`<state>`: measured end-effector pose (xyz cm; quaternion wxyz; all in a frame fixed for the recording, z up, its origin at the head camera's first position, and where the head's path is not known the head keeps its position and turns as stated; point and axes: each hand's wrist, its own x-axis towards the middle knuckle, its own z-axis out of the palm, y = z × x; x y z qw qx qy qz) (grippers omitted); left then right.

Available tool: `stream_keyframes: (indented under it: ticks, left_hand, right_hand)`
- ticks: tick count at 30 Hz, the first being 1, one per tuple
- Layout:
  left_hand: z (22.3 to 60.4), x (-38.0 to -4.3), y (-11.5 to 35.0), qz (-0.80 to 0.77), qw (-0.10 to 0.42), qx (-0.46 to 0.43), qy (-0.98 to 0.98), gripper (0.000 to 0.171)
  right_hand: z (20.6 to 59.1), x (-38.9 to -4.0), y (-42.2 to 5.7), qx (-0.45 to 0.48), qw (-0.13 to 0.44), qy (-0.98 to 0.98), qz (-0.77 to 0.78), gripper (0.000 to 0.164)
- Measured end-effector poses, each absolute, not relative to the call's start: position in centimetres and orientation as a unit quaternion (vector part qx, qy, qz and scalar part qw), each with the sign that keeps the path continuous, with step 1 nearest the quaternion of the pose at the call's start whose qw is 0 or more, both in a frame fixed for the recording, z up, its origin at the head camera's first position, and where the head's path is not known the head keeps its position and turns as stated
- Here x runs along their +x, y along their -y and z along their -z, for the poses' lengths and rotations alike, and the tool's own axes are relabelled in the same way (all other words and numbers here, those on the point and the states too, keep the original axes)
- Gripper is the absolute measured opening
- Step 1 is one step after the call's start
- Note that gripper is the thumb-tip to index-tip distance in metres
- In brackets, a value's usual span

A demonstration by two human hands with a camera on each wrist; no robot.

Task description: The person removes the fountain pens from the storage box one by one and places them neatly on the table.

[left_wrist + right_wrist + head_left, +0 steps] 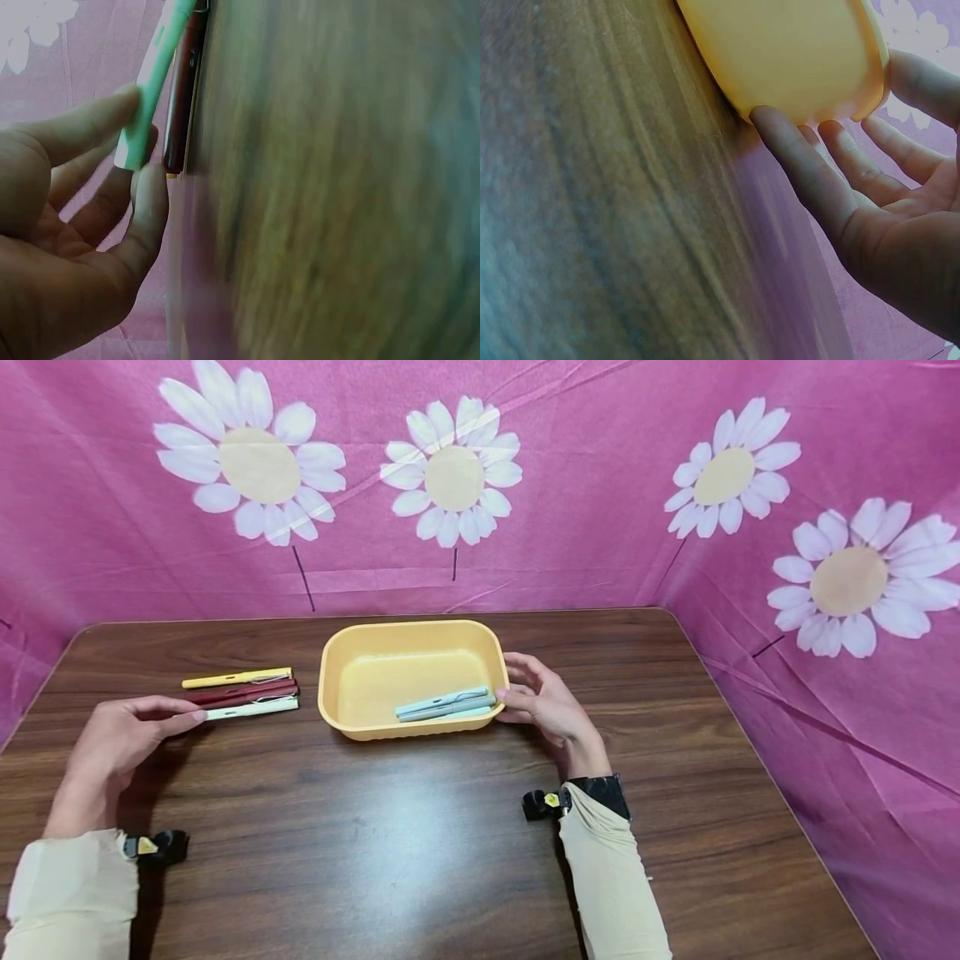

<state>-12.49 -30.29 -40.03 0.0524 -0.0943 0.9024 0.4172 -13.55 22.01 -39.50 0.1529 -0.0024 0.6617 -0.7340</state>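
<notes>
At the left, my left hand (123, 735) pinches the near end of a pale mint pen (255, 708) between thumb and fingers. In the left wrist view, the mint pen (154, 90) slants up from the fingertips, with a dark red pen (180, 105) right beside it. Dark red pens (247, 695) and a yellow pen (236, 678) lie just behind it on the table. My right hand (551, 706) holds the right end of a yellow tray (330, 681), thumb at the rim and fingers round the outside. Several pale blue and mint pens (442, 703) lie inside the tray's right half.
The brown wooden table (360, 843) has its back edge just behind the tray. A pink cloth (585, 527) with white daisies hangs behind the table and along its right side. Each wrist bears a black strap with a small camera (543, 803).
</notes>
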Motion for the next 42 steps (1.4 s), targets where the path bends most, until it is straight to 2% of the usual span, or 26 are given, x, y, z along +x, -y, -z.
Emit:
stream_keyframes:
  ticks: [19,30,42]
  left_hand:
    - [40.5,-12.9,30.1,-0.481,0.051,-0.101,-0.869,0.005]
    - [39.6,-13.0,29.6,-0.433,0.052,-0.111,-0.893,0.006]
    - [39.3,-13.0,28.9,-0.423,0.020,-0.098,-0.900,0.011]
  right_hand:
    - [39.3,-13.5,-22.1,-0.004,0.150,-0.669,0.728,0.063]
    - [39.3,-13.6,-22.1,-0.003,0.148,-0.667,0.730,0.062]
    - [39.5,-13.5,-22.1,-0.004,0.152,-0.665,0.732,0.063]
